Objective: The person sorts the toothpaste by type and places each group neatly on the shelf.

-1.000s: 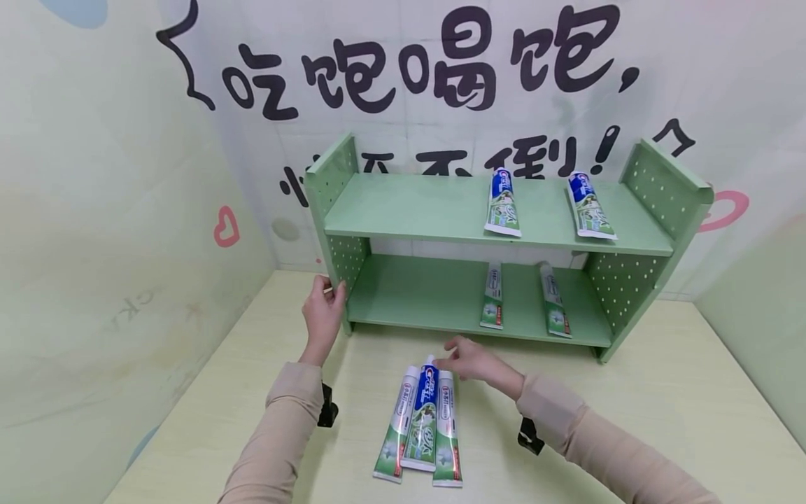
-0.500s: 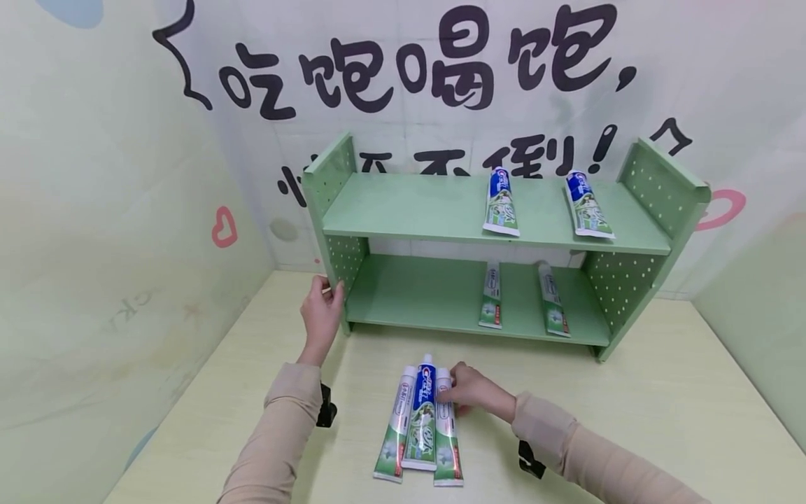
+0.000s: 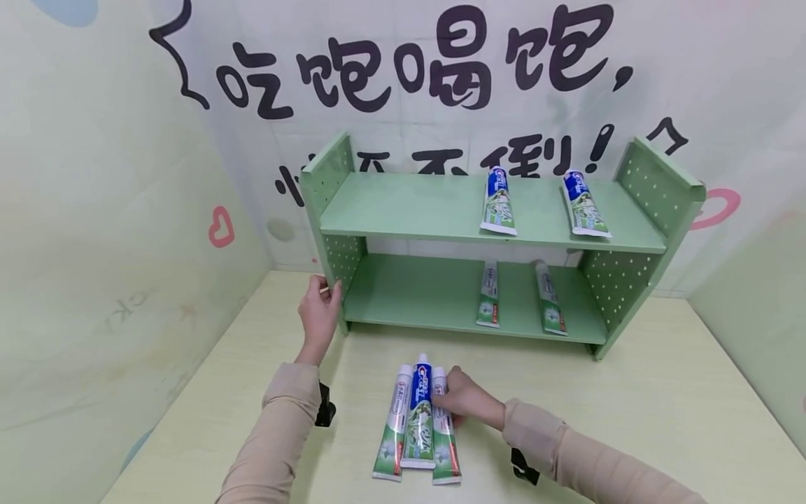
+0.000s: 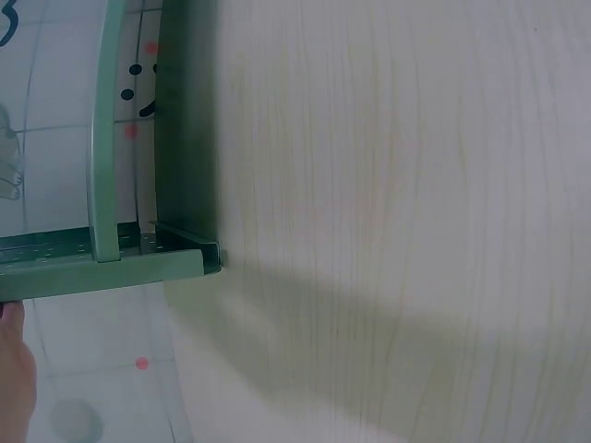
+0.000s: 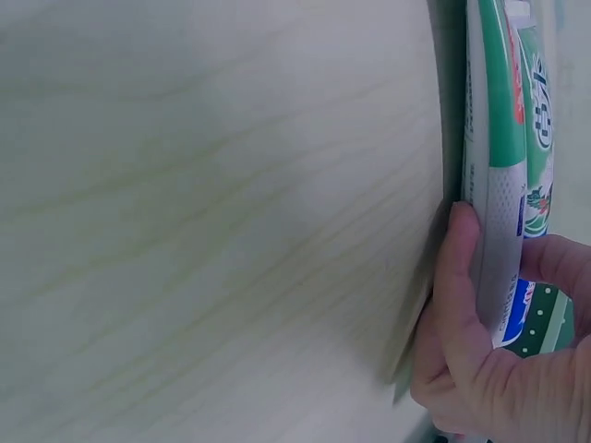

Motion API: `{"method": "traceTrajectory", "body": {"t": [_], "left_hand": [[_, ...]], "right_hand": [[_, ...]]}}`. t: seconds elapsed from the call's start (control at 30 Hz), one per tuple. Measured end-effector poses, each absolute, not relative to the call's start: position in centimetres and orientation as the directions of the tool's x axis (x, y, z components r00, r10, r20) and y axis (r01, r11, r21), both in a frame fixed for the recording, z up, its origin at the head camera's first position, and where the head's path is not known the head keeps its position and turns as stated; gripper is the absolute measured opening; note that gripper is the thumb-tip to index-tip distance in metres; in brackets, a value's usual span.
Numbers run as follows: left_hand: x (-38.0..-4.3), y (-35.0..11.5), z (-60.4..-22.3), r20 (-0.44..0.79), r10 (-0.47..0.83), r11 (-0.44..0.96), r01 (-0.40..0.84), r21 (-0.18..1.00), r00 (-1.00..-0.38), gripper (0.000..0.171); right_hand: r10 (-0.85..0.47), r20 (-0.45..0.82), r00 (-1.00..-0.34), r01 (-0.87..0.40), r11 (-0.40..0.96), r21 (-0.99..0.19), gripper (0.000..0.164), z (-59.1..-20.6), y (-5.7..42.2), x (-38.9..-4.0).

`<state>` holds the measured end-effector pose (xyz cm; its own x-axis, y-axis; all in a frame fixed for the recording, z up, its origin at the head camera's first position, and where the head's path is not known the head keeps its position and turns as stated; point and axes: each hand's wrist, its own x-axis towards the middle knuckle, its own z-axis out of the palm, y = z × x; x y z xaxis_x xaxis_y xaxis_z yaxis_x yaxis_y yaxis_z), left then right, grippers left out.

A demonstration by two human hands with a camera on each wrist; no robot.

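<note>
Near zone, on the table [image 3: 541, 381]: left silver-green tube [image 3: 390, 441], blue-green tube [image 3: 420, 427] and right silver-green tube [image 3: 445, 451], 3 in a slight fan, crimped ends nearest, caps toward the green shelf [image 3: 651, 189]. Right hand [image 3: 466, 393] at the cap-end half of the right silver-green tube; thumb on 1 side, fingers on the other, gap about as narrow as the tube body, right silver-green tube pinched between. Governing relation, by judgement: long axis of the right silver-green tube front to back, crosswise to fingers from the right; right hand nearer, left hand [image 3: 319, 311] well apart. Position relative to the fingers: directly between thumb and fingertips, cap on the far side of the pinch, longer green portion on the near side. Blue-green tube just beside the thumb; limited clearance there, by judgement. Middle zone: left hand at the outer face of the left side panel [image 3: 343, 259], fingers curled, digit against the panel in the left wrist view; firm hold or mere touch, not determinable. Far zone: 2 lower-tier tubes [image 3: 488, 294], silver-green, on the lower tier [image 3: 409, 280]; above, 2 upper-tier tubes [image 3: 499, 203], blue-green, on the upper tier [image 3: 403, 203]. Rearmost: wall [image 3: 371, 17] with black lettering.
</note>
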<state>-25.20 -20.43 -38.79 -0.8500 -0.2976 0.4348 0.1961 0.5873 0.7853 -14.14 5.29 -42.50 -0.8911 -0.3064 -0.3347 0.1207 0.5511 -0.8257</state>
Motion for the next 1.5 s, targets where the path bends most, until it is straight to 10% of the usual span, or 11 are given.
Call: {"method": "traceTrajectory", "body": {"t": [1.5], "left_hand": [[-24.9,-20.8,-39.0,0.436,-0.302,0.594,0.19,0.782,-0.848,0.021]], "right_hand": [[-0.265,-0.246,-0.932,0.097,0.472,-0.876,0.054,-35.0,6.7,-24.6]]}}
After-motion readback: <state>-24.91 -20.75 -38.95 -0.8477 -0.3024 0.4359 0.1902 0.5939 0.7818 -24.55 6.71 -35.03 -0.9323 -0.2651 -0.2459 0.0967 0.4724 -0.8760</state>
